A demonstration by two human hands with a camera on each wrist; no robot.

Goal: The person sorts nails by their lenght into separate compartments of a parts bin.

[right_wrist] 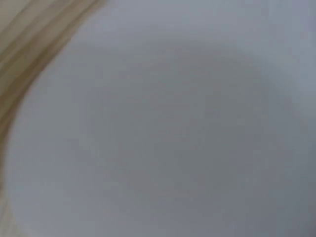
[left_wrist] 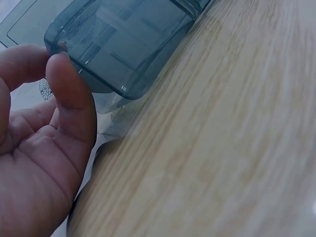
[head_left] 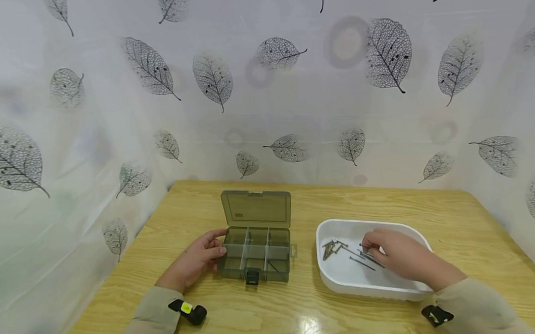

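Note:
A translucent grey-green compartment box (head_left: 255,248) stands on the table with its lid (head_left: 257,209) raised at the back. A single dark nail (head_left: 272,266) lies in its front right compartment. My left hand (head_left: 199,257) grips the box's left side; in the left wrist view the thumb (left_wrist: 71,84) and forefinger meet at its corner. My right hand (head_left: 395,251) reaches into a white tray (head_left: 365,290), fingers curled around a thin dark nail (head_left: 361,245) whose end pokes out. The right wrist view shows only the blurred tray wall (right_wrist: 163,128).
Several brass-coloured screws (head_left: 329,250) lie in the tray's left part, with long dark nails (head_left: 362,263) beside them. A black latch (head_left: 252,277) hangs at the box's front. Behind the wooden table (head_left: 320,201) hangs a leaf-patterned curtain (head_left: 298,112).

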